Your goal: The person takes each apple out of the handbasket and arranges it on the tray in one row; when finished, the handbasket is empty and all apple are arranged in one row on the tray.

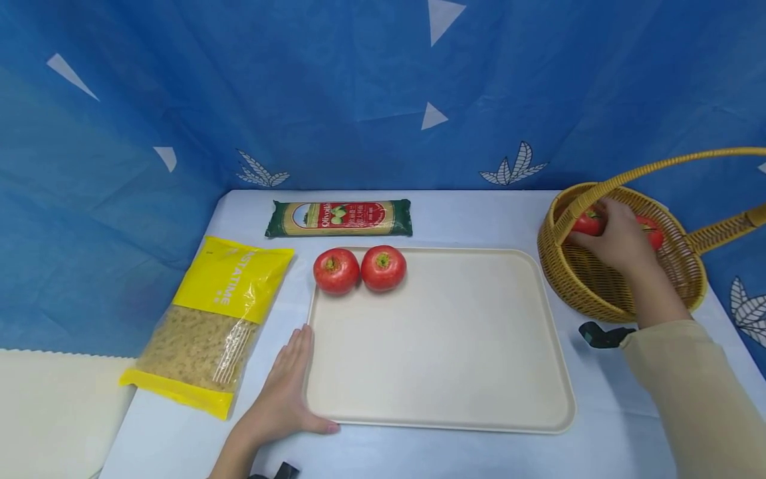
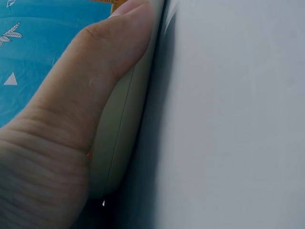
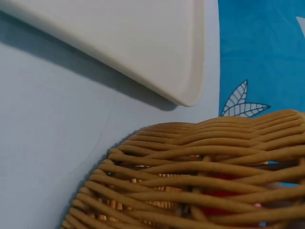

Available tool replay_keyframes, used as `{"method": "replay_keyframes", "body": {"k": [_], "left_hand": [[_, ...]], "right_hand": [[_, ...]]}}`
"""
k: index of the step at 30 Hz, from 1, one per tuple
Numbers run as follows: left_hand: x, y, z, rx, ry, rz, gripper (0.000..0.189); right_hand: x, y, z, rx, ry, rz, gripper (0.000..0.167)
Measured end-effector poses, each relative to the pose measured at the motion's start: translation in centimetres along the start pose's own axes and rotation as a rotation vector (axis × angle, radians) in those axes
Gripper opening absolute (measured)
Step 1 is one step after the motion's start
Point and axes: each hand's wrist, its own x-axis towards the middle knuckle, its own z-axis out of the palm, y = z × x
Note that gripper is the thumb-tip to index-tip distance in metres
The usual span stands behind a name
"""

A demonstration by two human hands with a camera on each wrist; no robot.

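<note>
My right hand [image 1: 622, 241] is inside the wicker basket [image 1: 559, 276], its fingers and thumb curled round a red apple [image 1: 586, 224]. Another red apple [image 1: 653, 234] lies in the basket, partly behind that hand. Through the weave in the right wrist view, only a patch of red shows. At the near left corner of the beige tray [image 1: 443, 346], my left hand [image 1: 282, 399] rests with straight fingers along the left side and its thumb [image 2: 112, 45] against the front edge. Two red apples [image 1: 336, 271] [image 1: 383, 268] sit side by side in the tray's far left corner.
Left of the tray lies a yellow bag of pasta [image 1: 209, 326]. A green-ended pack of spaghetti [image 1: 339, 218] lies behind the tray. The basket's tall handle [image 1: 670, 161] arches over its opening. A blue patterned cloth [image 1: 359, 86] hangs behind the white table [image 1: 479, 216].
</note>
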Motion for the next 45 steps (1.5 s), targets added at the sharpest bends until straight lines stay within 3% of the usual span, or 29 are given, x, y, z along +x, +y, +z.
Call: {"method": "replay_keyframes", "body": {"k": [4, 14, 29, 45], "left_hand": [[0.1, 0.1, 0.0, 0.0, -0.008, -0.013, 0.165], [0.1, 0.1, 0.1, -0.003, 0.013, 0.031, 0.164], [-0.2, 0.3, -0.1, -0.004, 0.011, 0.011, 0.163], [-0.2, 0.1, 0.1, -0.009, -0.002, -0.01, 0.162]], "right_hand": [[0.4, 0.4, 0.2, -0.029, -0.015, 0.014, 0.099], [0.5, 0.7, 0.4, -0.077, -0.044, 0.054, 0.103], [-0.3, 0.5, 0.0, -0.159, -0.047, 0.065, 0.117], [-4.6, 0.0, -1.2, -0.227, 0.113, 0.011, 0.106]]}}
